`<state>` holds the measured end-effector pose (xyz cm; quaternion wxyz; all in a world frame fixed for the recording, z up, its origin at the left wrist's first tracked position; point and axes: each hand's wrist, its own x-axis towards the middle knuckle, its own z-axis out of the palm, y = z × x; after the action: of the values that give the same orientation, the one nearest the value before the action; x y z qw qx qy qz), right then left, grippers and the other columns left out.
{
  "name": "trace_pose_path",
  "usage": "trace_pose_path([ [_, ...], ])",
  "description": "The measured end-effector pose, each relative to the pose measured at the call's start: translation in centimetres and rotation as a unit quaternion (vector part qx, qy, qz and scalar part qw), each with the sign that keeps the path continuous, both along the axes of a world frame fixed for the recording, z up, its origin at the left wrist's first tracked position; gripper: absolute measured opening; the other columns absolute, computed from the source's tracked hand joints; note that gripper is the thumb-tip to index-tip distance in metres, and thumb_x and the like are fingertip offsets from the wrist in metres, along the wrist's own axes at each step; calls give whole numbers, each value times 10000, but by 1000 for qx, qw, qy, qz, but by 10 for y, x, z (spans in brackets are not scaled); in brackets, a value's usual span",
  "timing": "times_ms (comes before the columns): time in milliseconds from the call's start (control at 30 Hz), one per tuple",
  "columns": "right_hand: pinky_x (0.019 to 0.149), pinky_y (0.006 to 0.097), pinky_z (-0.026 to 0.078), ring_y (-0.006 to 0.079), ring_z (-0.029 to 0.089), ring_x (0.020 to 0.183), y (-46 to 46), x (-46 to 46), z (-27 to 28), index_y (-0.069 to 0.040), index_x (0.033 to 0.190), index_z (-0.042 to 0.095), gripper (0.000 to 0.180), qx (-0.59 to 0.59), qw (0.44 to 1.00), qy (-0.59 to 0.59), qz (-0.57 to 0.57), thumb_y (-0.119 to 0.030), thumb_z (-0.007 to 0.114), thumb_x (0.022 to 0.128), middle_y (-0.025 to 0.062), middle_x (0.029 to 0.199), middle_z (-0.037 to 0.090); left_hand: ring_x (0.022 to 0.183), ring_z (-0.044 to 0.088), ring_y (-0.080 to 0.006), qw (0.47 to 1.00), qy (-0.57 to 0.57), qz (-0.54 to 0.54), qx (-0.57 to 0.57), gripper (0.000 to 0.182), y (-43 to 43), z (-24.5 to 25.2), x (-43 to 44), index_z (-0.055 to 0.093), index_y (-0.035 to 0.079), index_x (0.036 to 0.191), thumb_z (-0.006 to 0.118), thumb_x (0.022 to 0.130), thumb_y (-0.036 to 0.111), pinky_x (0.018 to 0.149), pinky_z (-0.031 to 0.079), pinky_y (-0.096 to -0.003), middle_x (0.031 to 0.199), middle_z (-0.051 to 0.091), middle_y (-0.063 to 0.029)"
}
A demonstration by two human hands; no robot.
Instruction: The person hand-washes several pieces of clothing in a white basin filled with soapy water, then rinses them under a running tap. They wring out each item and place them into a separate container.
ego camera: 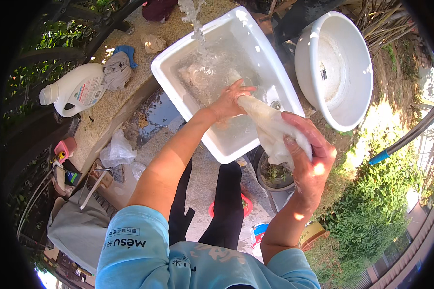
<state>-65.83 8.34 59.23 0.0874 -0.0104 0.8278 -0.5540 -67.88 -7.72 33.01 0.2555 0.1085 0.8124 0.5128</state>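
Note:
A wet white cloth (264, 113) stretches between my two hands above a white rectangular sink (217, 146). My right hand (309, 151) pinches its bunched end between thumb and fingers, beyond the sink's near right corner. Around the narrower twisted part, my left hand (229, 99) is wrapped, over the water in the sink. From the far left rim, a stream of water (199, 32) pours in and churns the surface. Under it lies a submerged pale cloth (199, 76), its outline blurred by the water. A round metal overflow fitting (275, 105) sits in the right wall.
A white round basin (314, 72) leans right of the sink. On the stone ledge (137, 83) at left lie a white detergent jug (81, 88), a grey cloth (117, 72) and a beige cloth (153, 43). A plant pot (275, 173) stands below my right hand; a clear plastic bag (118, 150) lies on the ground.

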Motion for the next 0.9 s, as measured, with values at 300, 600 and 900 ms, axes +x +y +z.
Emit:
trace_pose_path([
  [300, 1095, 349, 330, 198, 479, 1268, 31, -1, -110, 1, 1352, 527, 469, 17, 979, -170, -108, -183, 629, 932, 128, 1343, 560, 949, 619, -180, 907, -127, 332, 226, 436, -27, 102, -5, 579, -5, 1188, 501, 765, -76, 818, 503, -321, 1025, 659, -112],
  [600, 803, 400, 557, 292, 637, 915, -40, 14, -208, -52, 1281, 529, 716, -562, 668, -437, -217, -650, 515, 887, 173, 1113, 625, 994, 600, -295, 981, -19, 77, 179, 368, -5, 159, 61, 545, -9, 1066, 569, 710, -97, 909, 467, -373, 1046, 604, -158],
  [900, 1038, 470, 457, 339, 580, 1174, -43, 55, -187, 83, 1348, 426, 465, -676, 622, -330, -218, -159, 488, 955, 228, 1290, 568, 1067, 608, -163, 797, -270, 418, 342, 341, -68, 110, 26, 533, 47, 1259, 552, 931, 137, 937, 495, -322, 1162, 625, -73],
])
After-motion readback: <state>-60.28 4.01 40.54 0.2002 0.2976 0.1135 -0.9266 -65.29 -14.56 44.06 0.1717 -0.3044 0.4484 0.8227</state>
